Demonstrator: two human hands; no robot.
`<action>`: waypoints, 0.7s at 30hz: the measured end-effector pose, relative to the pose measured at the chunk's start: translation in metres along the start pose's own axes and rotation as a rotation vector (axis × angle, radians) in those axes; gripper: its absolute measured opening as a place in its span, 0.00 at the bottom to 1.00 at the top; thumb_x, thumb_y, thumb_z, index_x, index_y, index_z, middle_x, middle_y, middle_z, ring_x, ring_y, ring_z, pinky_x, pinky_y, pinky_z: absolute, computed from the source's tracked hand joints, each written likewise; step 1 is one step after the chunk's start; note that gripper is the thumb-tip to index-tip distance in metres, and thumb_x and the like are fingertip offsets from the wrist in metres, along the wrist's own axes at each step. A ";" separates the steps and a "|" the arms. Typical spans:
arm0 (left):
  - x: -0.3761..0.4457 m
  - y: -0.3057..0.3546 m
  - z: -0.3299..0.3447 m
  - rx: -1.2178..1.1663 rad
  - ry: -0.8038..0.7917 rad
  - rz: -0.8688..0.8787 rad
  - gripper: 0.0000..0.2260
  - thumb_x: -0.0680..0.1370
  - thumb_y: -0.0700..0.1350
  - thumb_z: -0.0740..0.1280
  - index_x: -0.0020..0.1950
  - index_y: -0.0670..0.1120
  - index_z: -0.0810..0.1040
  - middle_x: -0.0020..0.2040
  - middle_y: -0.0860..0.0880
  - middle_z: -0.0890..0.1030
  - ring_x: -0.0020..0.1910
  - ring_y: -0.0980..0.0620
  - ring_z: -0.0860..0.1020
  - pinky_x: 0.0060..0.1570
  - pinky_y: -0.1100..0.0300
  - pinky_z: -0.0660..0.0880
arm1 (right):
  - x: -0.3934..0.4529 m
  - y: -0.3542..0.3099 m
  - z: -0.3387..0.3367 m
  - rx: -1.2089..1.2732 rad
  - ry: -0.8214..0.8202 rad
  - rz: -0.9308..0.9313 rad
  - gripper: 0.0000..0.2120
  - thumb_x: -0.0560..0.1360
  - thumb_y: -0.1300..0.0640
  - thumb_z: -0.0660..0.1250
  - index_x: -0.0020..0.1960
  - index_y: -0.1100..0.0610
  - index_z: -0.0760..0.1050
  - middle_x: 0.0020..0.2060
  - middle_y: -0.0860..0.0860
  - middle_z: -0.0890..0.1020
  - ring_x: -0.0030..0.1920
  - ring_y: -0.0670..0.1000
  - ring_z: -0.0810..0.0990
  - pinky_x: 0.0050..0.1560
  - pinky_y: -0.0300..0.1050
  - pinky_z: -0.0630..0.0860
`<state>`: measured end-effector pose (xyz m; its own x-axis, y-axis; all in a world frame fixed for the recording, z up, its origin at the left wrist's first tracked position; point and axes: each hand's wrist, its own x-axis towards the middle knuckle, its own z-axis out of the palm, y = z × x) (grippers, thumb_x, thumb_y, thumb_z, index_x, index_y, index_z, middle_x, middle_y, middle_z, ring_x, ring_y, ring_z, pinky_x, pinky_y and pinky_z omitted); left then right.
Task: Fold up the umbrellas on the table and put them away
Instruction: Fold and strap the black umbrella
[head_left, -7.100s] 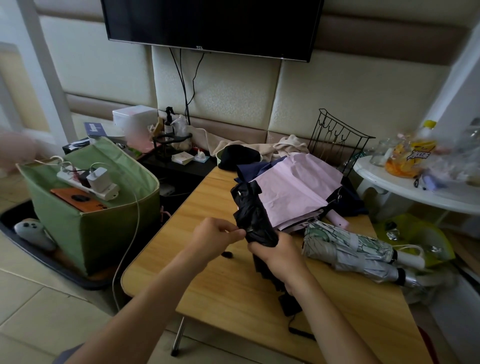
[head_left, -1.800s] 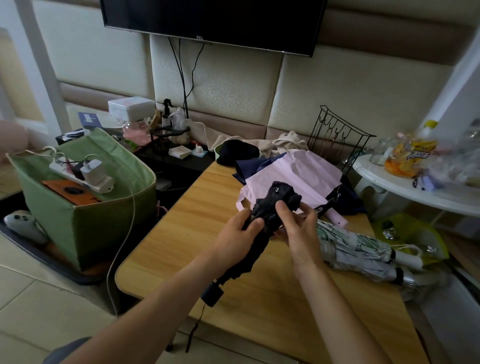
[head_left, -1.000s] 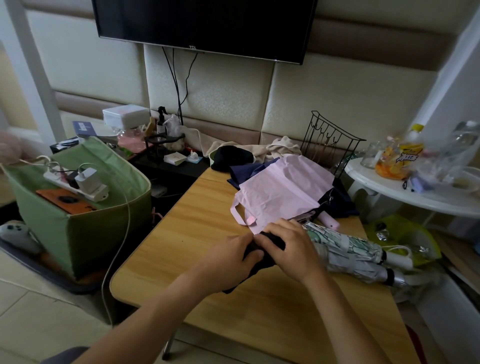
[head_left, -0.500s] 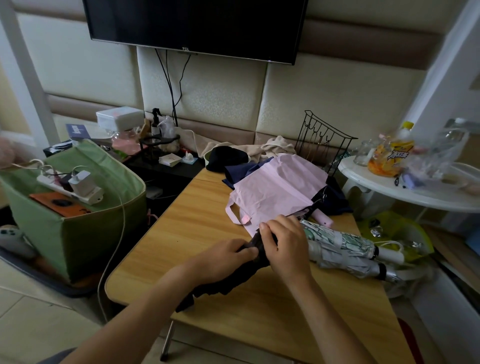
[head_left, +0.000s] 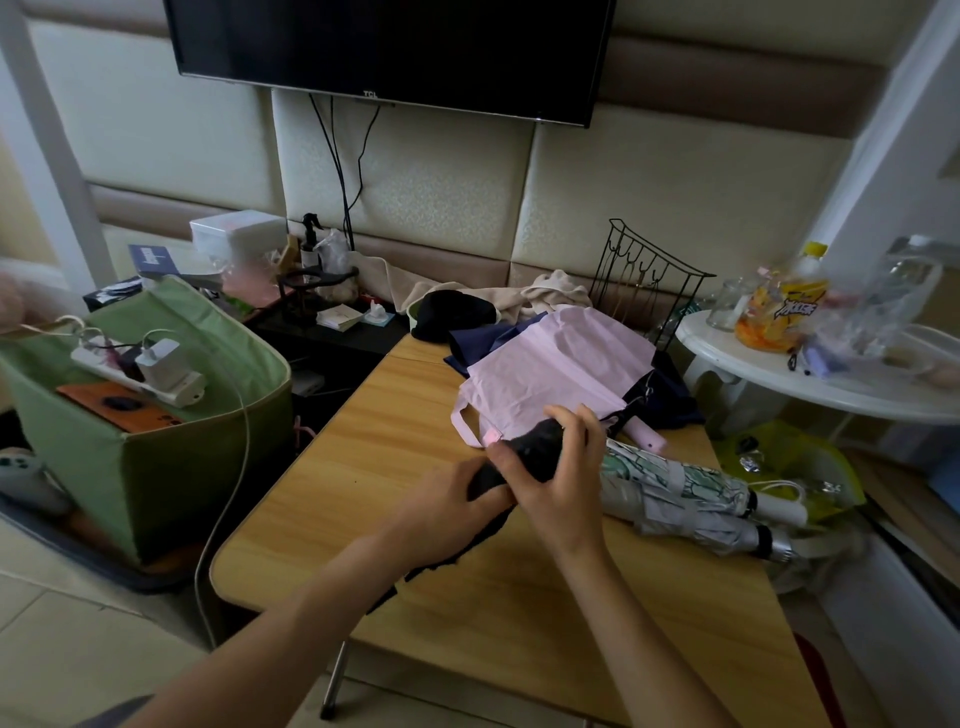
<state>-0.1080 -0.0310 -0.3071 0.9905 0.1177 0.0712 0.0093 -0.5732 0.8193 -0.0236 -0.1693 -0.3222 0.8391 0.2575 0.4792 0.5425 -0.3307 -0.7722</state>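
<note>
Legible txt in my view: "TCL" in small light letters on the lower bezel of the wall-mounted TV (head_left: 384, 47), approx. centre of the bezel; yellow drink bottle (head_left: 784, 306) on the white side table (head_left: 737, 364) carries a label w/ bold white characters on a dark band, not legible; dark blue box (head_left: 152, 258) behind the green bin has a white mark, too small to read; no other txt, nos. or signs readable.
</note>
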 end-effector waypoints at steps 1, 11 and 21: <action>0.000 0.001 0.003 0.094 0.053 0.030 0.13 0.79 0.60 0.64 0.48 0.51 0.77 0.35 0.49 0.82 0.27 0.51 0.79 0.29 0.50 0.77 | -0.001 -0.004 0.001 0.024 0.009 0.048 0.30 0.69 0.36 0.76 0.64 0.48 0.71 0.66 0.47 0.66 0.61 0.44 0.69 0.49 0.22 0.70; -0.012 0.025 0.018 -0.512 -0.167 -0.170 0.16 0.77 0.51 0.74 0.60 0.50 0.73 0.49 0.38 0.84 0.39 0.37 0.85 0.37 0.46 0.83 | 0.013 -0.010 -0.020 0.300 0.154 0.164 0.15 0.65 0.50 0.72 0.50 0.44 0.73 0.51 0.53 0.79 0.50 0.54 0.81 0.49 0.54 0.81; -0.014 0.036 0.035 -0.802 -0.364 -0.248 0.09 0.79 0.44 0.70 0.49 0.43 0.72 0.35 0.45 0.74 0.24 0.49 0.69 0.25 0.60 0.67 | 0.012 -0.018 -0.040 0.574 0.087 0.390 0.34 0.76 0.45 0.75 0.73 0.46 0.59 0.63 0.51 0.76 0.59 0.50 0.80 0.51 0.44 0.80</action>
<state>-0.1163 -0.0817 -0.2989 0.9563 -0.1785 -0.2318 0.2641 0.1858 0.9464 -0.0218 -0.1961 -0.2856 0.9814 0.1359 0.1355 0.1142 0.1537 -0.9815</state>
